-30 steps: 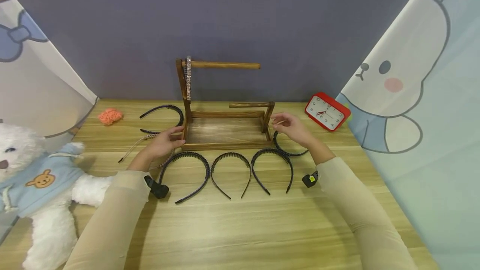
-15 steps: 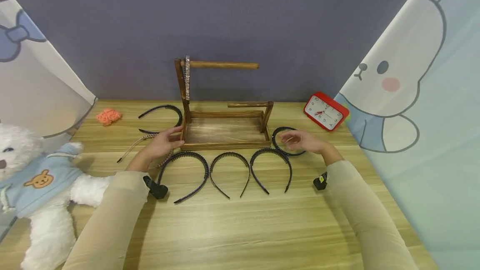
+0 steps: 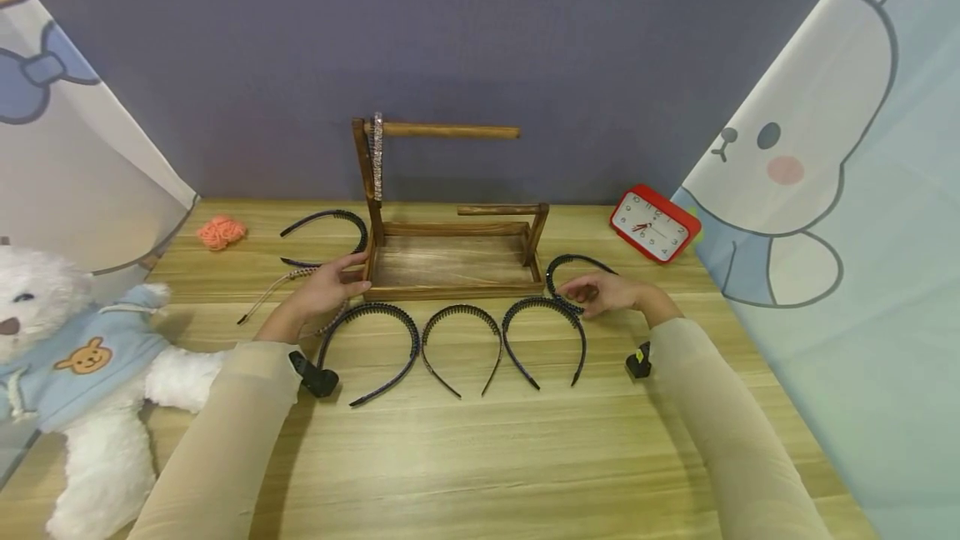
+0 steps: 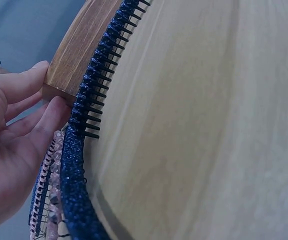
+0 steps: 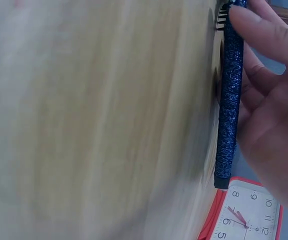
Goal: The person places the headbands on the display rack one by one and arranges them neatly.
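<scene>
My left hand (image 3: pixel 326 288) grips the left end of a wooden stand (image 3: pixel 457 291) that has a tray base and two horizontal bars. In the left wrist view, thumb and fingertips pinch the wood's corner beside a dark blue toothed headband (image 4: pixel 76 175). A glittery headband (image 3: pixel 377 161) hangs on the upper bar, against the left post. To the right of the stand, my right hand (image 3: pixel 606 292) pinches a dark blue headband (image 5: pixel 228 115) close over the table. Its thumb lies across the band near the comb teeth in the right wrist view; the fingers are partly hidden behind it.
Before the stand lie a dark headband (image 3: pixel 408 327), a thin one (image 3: pixel 462 307) and another dark one (image 3: pixel 581 340). A headband (image 3: pixel 363 232) and a beaded one (image 3: pixel 270 294) lie left. A red clock (image 3: pixel 654 223), orange yarn (image 3: pixel 221 232) and plush toy (image 3: pixel 105 357) surround them.
My right hand has come away from the stand's right end, down and to the right, onto the headband there. My left hand has stayed at the stand.
</scene>
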Demonstrator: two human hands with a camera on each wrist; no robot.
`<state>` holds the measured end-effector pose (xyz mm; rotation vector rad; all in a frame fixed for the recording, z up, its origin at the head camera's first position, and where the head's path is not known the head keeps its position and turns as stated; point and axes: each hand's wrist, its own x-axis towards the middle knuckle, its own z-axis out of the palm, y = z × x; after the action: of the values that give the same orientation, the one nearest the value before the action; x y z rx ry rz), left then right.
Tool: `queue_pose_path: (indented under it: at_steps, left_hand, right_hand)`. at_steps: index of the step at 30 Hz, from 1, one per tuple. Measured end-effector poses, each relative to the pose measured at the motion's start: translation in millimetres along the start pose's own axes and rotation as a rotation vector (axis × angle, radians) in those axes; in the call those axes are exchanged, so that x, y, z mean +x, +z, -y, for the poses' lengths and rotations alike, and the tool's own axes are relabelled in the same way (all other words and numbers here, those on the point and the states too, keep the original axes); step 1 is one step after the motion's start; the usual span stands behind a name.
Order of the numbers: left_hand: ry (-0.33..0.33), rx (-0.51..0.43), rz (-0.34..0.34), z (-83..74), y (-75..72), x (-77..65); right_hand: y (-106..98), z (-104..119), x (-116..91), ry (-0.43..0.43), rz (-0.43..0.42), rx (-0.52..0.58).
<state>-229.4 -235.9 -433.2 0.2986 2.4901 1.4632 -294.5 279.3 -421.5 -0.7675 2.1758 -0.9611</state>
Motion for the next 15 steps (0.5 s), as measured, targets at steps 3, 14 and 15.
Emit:
queue_pose_path:
  at_steps: [3, 14, 15]
  left_hand:
    - [0.000, 0.002, -0.003, -1.4, 0.3, -0.8]
    - [0.003, -0.037, 0.005, -3.6, 0.9, -2.6]
    - [0.004, -0.037, 0.005, -3.4, 0.7, -2.4]
  right_hand:
    - [-0.8, 0.6, 0.9, 0.000, -0.003, -0.016]
    - [1.6, 4.9, 4.3, -0.055, -0.013, -0.217]
    - [2.2, 6.2, 4.5, -0.058, -0.017, -0.248]
